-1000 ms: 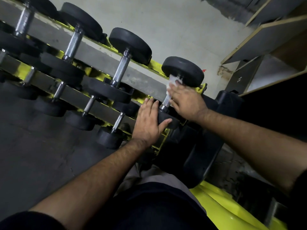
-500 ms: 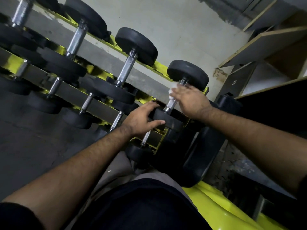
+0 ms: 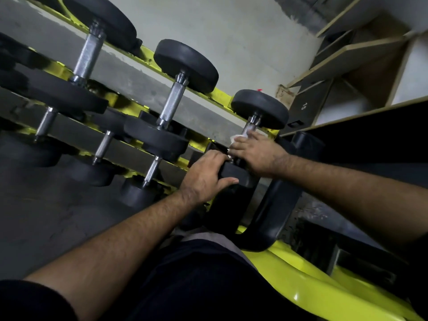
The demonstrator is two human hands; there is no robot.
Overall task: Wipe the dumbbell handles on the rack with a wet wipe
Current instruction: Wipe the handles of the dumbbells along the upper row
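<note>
A: At the rack's [image 3: 222, 96] right end, right hand [image 3: 257, 151] wraps the wet wipe [image 3: 236, 138] round the dumbbell [image 3: 259, 108] handle; left hand [image 3: 206, 174] grips its near head.

B: Handling?

A: Probably heavy, rigid; the wipe soft, likely slippery. Steady it by the head.

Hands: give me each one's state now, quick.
Left hand: grips the near black head of the end dumbbell.
Right hand: wrapped round that dumbbell's handle, holding the wet wipe.
</note>
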